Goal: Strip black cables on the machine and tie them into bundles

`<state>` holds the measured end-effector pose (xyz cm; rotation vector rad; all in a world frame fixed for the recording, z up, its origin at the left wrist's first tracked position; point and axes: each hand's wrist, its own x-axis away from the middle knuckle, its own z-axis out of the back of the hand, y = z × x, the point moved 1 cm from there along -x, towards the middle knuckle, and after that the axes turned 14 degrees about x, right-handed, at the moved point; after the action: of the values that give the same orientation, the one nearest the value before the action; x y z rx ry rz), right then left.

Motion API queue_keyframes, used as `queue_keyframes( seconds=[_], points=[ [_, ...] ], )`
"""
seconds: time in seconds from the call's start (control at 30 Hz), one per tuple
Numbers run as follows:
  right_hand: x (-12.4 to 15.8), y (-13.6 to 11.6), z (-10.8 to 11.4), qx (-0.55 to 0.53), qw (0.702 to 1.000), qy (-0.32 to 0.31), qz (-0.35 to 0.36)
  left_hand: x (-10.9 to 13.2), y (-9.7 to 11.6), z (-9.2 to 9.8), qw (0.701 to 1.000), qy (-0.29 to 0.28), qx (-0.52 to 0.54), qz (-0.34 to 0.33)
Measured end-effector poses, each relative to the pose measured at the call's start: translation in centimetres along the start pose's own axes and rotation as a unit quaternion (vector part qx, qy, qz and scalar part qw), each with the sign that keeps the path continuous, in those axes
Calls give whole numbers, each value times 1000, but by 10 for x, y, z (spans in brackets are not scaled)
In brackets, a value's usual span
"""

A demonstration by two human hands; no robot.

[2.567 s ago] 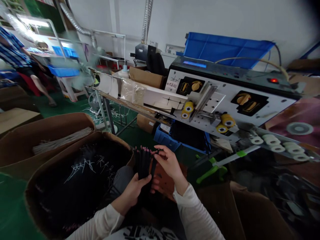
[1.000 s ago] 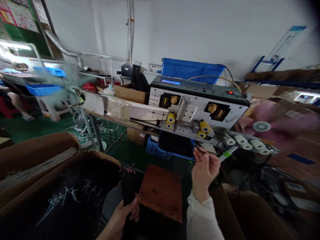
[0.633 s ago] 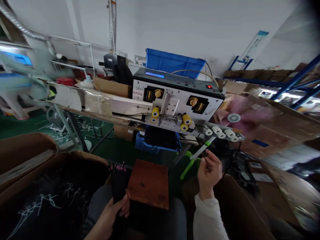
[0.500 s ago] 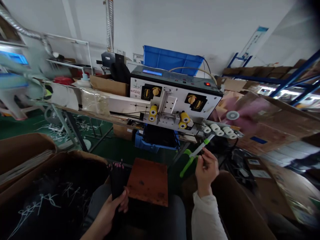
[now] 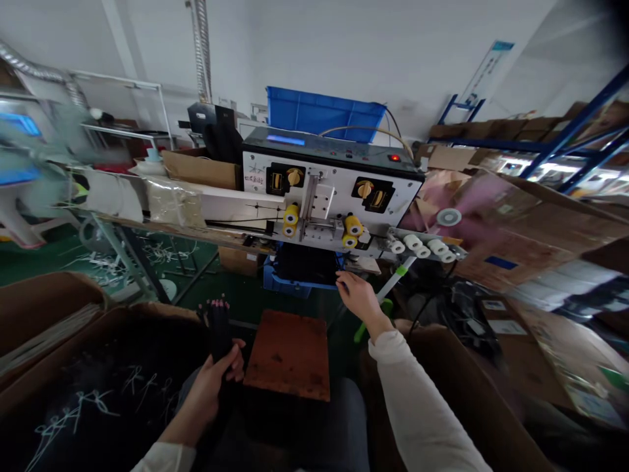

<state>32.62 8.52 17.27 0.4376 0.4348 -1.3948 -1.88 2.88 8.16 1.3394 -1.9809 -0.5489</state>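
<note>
A bundle of thin black wires (image 5: 215,328) with pinkish tips stands nearly upright in my left hand (image 5: 213,377), whose fingers are wrapped round it. My right hand (image 5: 360,298) is stretched forward below the machine, near the right edge of a blue bin (image 5: 285,283) with dark material in it. Its fingers are drawn together, and whatever they may hold is too small to make out. Between my hands lies a reddish-brown board (image 5: 289,354). The white-fronted machine (image 5: 339,190) with yellow rollers (image 5: 291,220) stands on the bench ahead.
To my left, an open cardboard box (image 5: 162,311) holds black bundles tied with white strips. White rollers (image 5: 417,246) and a spinning pink reel (image 5: 449,217) are at the machine's right. A blue crate (image 5: 319,111) sits behind the machine. Someone blurred is at far left.
My right hand has moved left and forward, from beside the green-footed stand toward the blue bin. My left hand still grips the wire bundle. The view has shifted slightly.
</note>
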Motion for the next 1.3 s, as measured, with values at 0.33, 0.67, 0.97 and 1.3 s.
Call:
queue_keyframes(
  seconds=[0.33,0.67,0.97,1.3],
  points=[
    [-67,-30,15,111,963,-157,189,10,-8,3,999,2,38,17],
    [-92,-40,-2,125,952,-162,227,14,-2,5,999,6,37,12],
    [-86,-51,-6,140,978,-103,112,13,-7,12,998,1,57,21],
    [-95,-110,-24,113,974,-162,113,20,-9,13,998,9,62,27]
  ],
)
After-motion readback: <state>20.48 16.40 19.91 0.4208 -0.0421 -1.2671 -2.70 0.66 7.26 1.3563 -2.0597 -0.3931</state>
